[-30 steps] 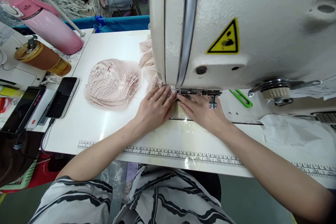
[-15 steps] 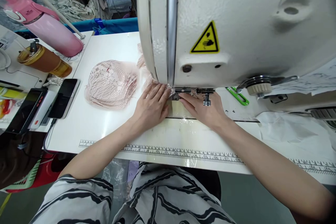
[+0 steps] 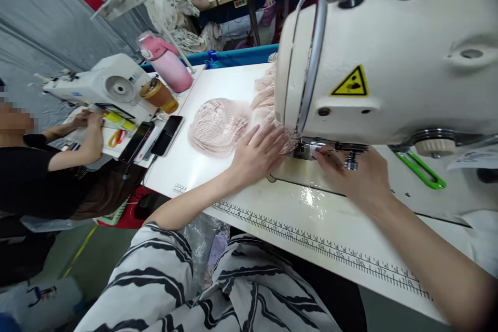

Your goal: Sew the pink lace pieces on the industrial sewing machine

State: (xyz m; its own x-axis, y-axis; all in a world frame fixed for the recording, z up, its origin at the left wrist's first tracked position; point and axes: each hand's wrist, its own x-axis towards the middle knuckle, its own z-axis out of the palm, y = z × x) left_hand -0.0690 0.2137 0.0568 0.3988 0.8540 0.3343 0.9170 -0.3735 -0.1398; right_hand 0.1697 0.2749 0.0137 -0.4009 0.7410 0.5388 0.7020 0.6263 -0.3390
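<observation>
My left hand (image 3: 260,158) lies with fingers stretched out over gathered pale pink lace (image 3: 268,96), just left of the sewing machine's presser foot (image 3: 302,149). The lace runs from behind the machine head down under my fingertips. To the right of the foot is my right hand (image 3: 356,174), its thumb side near the metal plate. Machine parts cover some of its fingers and motion smears the rest, so its grip cannot be made out. A rounded bundle of pink lace (image 3: 220,127) rests on the white table left of my left hand.
The white sewing machine head (image 3: 373,78) stands over my hands. Green thread snips (image 3: 422,171) lie to the right. A phone (image 3: 167,135), an amber cup (image 3: 159,94) and a pink bottle (image 3: 165,62) are at left. A co-worker (image 3: 50,161) sits beyond them.
The view has swung left and up, bringing the neighbouring sewing machine and other people into sight. Both my hands remain beside the presser foot; my right hand is now blurred.
</observation>
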